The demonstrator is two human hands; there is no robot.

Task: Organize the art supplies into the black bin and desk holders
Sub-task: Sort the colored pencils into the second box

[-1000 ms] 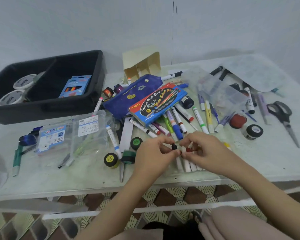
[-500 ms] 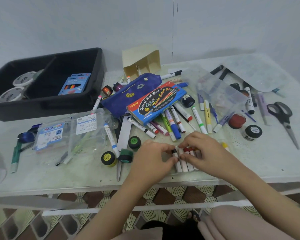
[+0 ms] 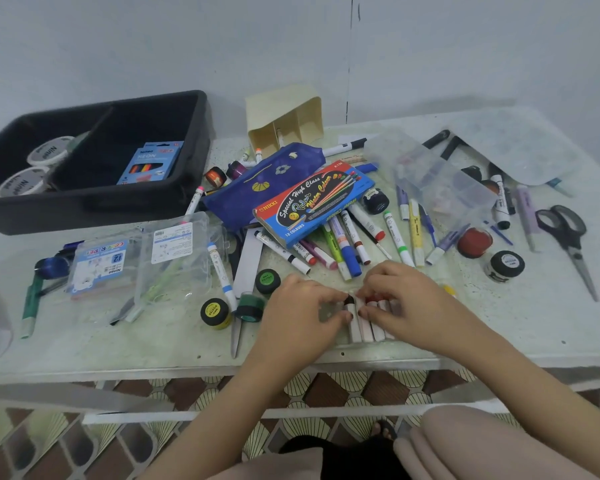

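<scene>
Several white markers (image 3: 365, 325) lie side by side near the table's front edge. My left hand (image 3: 300, 315) rests on their left side and my right hand (image 3: 400, 303) on their right, fingertips pressing the row together at the caps. At the back left stands the black bin (image 3: 94, 202), holding two tape rolls (image 3: 32, 168) and a blue crayon box (image 3: 151, 163). A cream desk holder (image 3: 284, 119) lies tipped over behind a blue pencil pouch (image 3: 264, 178). Loose markers (image 3: 347, 247) are piled under a watercolour box (image 3: 314, 202).
Small paint pots (image 3: 215, 312) and a green tape roll (image 3: 250, 306) sit left of my hands. Clear plastic cases (image 3: 174, 258) lie at the left, a clear box (image 3: 430, 181) and black scissors (image 3: 568, 237) at the right. The table (image 3: 118, 348) edge runs just below my hands.
Both hands have come down from slightly above the table onto the row of white markers, and the black-capped marker they held now lies with the others.
</scene>
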